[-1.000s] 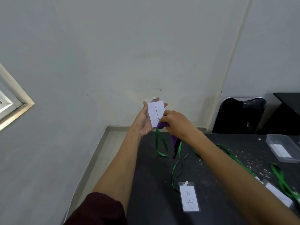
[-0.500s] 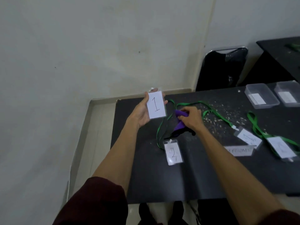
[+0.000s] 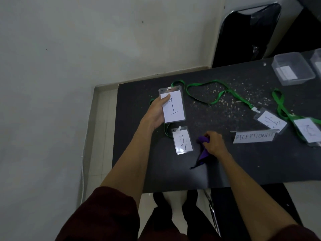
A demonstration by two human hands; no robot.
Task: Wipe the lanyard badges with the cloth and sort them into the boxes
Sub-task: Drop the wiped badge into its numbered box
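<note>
Left hand (image 3: 157, 111) is gripping the badge marked "1" (image 3: 172, 105) along its left edge, thumb pressing on the white card face, the other fingers curling behind the clear sleeve; the badge is being held face-up above the far-left part of the black table (image 3: 225, 167). Right hand (image 3: 214, 142) is closing around the purple cloth (image 3: 203, 149), fingers bunched tight on its upper fold while the loose end is trailing toward the near edge and lying on the tabletop. Badge marked "2" (image 3: 182, 140) is lying flat between the two hands, just beside the cloth, not touching it. A green lanyard (image 3: 211, 92) is looping across the far side of the table, running to a third badge (image 3: 271, 120); a fourth badge (image 3: 308, 130) is overlapping a second green strap at the right edge. A paper strip reading "RECEPTIONIST" (image 3: 253, 136) is lying near the right hand. A clear plastic box (image 3: 293, 69) is sitting at the far right corner, well apart from both hands, a paper label inside. The surface is matte and dark, speckled with pale crumbs mid-table; the near strip in front of the right forearm is showing bare. The table's left edge is running close to a white wall (image 3: 69, 66).
</note>
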